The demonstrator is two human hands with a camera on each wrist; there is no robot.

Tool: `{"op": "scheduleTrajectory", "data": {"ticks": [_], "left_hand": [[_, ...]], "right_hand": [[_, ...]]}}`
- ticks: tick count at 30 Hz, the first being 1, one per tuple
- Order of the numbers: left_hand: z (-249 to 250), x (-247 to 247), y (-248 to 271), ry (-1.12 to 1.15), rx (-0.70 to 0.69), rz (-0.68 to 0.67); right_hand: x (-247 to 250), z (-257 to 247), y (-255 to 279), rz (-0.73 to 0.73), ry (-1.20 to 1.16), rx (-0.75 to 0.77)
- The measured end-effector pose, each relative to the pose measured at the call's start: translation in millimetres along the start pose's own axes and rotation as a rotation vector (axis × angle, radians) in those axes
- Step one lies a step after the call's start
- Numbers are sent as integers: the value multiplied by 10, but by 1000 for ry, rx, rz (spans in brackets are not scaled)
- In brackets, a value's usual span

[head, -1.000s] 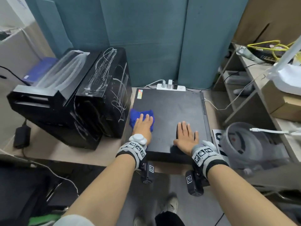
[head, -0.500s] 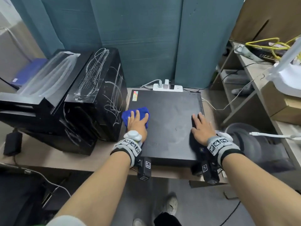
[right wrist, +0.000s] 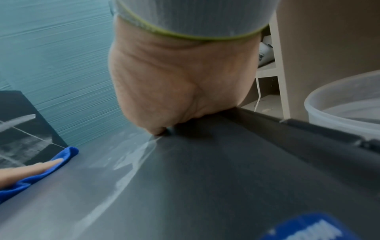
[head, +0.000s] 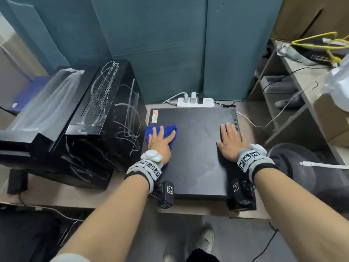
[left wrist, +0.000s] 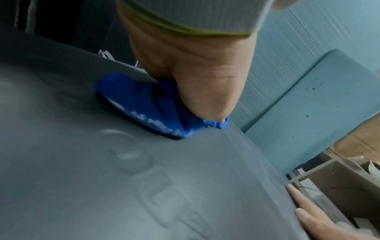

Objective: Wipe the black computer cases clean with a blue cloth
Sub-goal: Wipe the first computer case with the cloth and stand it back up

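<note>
A flat black computer case (head: 196,148) lies on the low tan table, its lid dusty with pale smears. My left hand (head: 160,140) presses a blue cloth (head: 172,130) flat on the lid's left side, fingers straight; the left wrist view shows the cloth (left wrist: 148,110) bunched under the palm (left wrist: 195,78). My right hand (head: 231,141) rests flat, fingers spread, near the lid's right edge; in the right wrist view its palm (right wrist: 180,84) sits on the case (right wrist: 205,186). Two upright black cases (head: 79,125) with white scribble marks stand to the left.
A white power strip (head: 196,102) with plugs sits behind the flat case against the teal wall. A shelf unit (head: 302,95) with cables stands on the right, and a translucent bucket (right wrist: 345,104) sits beside the case. A black power brick (head: 17,181) lies at the far left.
My left hand has slid the blue cloth away from me along the lid's left side. My right hand has moved from the lid's front middle to its right edge.
</note>
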State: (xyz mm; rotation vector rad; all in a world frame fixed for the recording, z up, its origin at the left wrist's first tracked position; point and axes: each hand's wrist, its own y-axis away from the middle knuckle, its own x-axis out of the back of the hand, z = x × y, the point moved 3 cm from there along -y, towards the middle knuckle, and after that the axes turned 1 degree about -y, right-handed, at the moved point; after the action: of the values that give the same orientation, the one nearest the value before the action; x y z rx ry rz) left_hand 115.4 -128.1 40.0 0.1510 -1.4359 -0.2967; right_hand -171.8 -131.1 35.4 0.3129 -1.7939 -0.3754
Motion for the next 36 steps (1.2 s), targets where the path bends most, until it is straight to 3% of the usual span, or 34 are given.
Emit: {"op": "scheduleTrajectory", "data": {"ticks": [2, 6, 8, 10, 14, 17, 19, 23, 26, 28, 31, 36], "left_hand": [[260, -10, -12, -5, -5, 5], [1041, -263, 267, -23, -353, 7], [1125, -329, 351, -9, -451, -24], [933, -281, 271, -54, -436, 0], [322, -2, -56, -57, -28, 111], [340, 43, -199, 9, 92, 111], [640, -2, -192, 36, 56, 94], [1317, -170, 79, 3, -303, 49], [1297, -136, 129, -9, -348, 20], [1044, -97, 51, -11, -216, 41], [572, 3, -83, 47, 85, 120], [308, 115, -460, 142, 290, 115]], "right_hand": [[-9, 3, -29, -3, -6, -6], [-21, 28, -53, -20, 2, 2], [-17, 28, -45, -25, -2, 8], [-2, 32, -14, -30, -19, 15], [64, 13, 7, -30, -61, 32], [48, 6, -1, -3, -59, 34], [23, 37, -33, 22, -67, 30], [124, 58, -125, 110, -135, 14], [145, 13, -180, 210, -115, 29], [105, -6, -208, 229, -79, 34], [94, 43, -282, 134, -54, 67], [132, 87, -312, -2, -48, 130]]}}
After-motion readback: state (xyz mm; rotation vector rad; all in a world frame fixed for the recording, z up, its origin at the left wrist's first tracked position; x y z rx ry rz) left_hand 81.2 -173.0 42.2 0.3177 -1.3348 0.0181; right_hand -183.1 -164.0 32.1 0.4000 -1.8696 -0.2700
